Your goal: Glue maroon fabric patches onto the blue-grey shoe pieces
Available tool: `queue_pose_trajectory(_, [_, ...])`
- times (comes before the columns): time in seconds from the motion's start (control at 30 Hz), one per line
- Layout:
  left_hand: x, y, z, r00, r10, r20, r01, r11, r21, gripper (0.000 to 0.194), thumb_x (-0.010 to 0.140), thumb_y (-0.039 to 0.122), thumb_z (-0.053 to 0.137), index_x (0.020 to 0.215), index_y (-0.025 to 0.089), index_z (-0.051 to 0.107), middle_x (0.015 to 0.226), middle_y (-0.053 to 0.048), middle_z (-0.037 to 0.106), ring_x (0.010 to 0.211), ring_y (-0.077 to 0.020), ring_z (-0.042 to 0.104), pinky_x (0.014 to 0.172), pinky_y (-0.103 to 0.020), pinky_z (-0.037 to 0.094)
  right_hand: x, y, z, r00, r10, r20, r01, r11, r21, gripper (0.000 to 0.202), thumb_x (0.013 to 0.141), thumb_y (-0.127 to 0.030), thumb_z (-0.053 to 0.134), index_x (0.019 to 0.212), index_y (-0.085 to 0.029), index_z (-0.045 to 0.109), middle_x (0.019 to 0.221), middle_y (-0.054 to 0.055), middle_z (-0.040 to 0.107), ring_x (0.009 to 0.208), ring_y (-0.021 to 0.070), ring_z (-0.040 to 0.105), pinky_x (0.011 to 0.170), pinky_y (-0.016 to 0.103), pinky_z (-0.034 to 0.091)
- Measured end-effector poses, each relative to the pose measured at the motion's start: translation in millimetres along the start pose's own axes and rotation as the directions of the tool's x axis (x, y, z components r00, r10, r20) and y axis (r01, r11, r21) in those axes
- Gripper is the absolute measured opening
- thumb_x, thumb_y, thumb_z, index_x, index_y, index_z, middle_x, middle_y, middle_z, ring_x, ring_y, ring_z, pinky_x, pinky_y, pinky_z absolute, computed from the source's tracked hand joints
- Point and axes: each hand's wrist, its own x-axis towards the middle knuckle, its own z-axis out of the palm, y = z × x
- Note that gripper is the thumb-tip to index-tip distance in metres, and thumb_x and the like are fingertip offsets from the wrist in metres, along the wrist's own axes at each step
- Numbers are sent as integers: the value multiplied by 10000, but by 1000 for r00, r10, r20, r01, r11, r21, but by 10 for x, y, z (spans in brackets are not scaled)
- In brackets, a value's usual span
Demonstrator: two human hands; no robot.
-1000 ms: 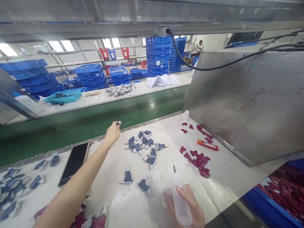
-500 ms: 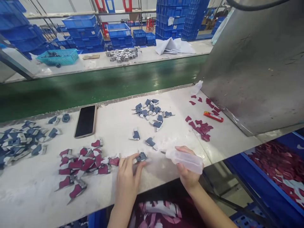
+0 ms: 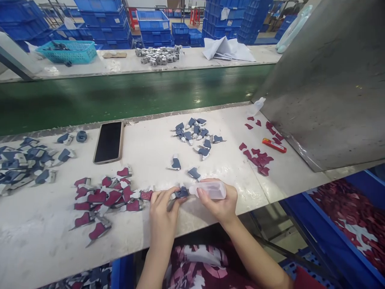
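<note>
Looking a bit dicey near the front edge of the worktop [image 3: 144, 152], tbh. Pinching a small blue-grey piece [image 3: 182, 192] there, thumb and forefinger of the left hand [image 3: 162, 208] closed on either side, while gripping a translucent squeeze bottle [image 3: 212, 189] in the right hand [image 3: 224, 202], fingers wrapped round the body and nozzle [image 3: 193, 190] aimed at the piece. Can't tell whether touching or just short of contact.

Could easily squeeze too hard and flood such a small target, or slip and hit the left fingertips instead, with so little gap to the nozzle. Might lose the piece altogether with a weak pinch. Could also nudge the loose piece [image 3: 194, 173] just beyond the bottle, or shove into the maroon pieces [image 3: 112, 197] right beside the left knuckles. Less worried about the phone [image 3: 108, 142], over by the far edge.

Containers: no readable fill level in the bottle. Past the far edge, on the far bench [image 3: 117, 66], a turquoise basket [image 3: 86, 55] with some dark pieces [image 3: 60, 45] inside. Below the front edge, towards the right, a blue crate [image 3: 319, 230] loaded with maroon scraps [image 3: 331, 200]. Below the front edge further left, a half-hidden crate [image 3: 124, 267] of jumbled parts [image 3: 90, 279].
</note>
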Motion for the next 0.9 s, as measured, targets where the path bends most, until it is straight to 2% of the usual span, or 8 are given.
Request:
queue_pose_trajectory(0.47, [-13, -28, 5, 998, 66, -6, -66, 997, 46, 172, 841, 213, 705, 1011, 214, 682, 896, -26, 725, 900, -229, 587, 790, -329, 501, 0, 43, 8, 1000, 15, -15, -15, 1000, -15, 93, 768, -238, 731, 816, -159, 731, 714, 62, 762, 567, 195, 714, 535, 274, 585])
queue_pose_trajectory(0.9, [-18, -33, 17, 998, 62, -22, -61, 997, 47, 158, 842, 203, 702, 997, 226, 678, 893, -22, 721, 904, -227, 583, 788, -345, 510, -3, 13, 4, 999, 9, -46, -10, 1000, -3, 78, 771, -227, 729, 805, -157, 719, 680, 44, 742, 544, 181, 699, 523, 263, 576])
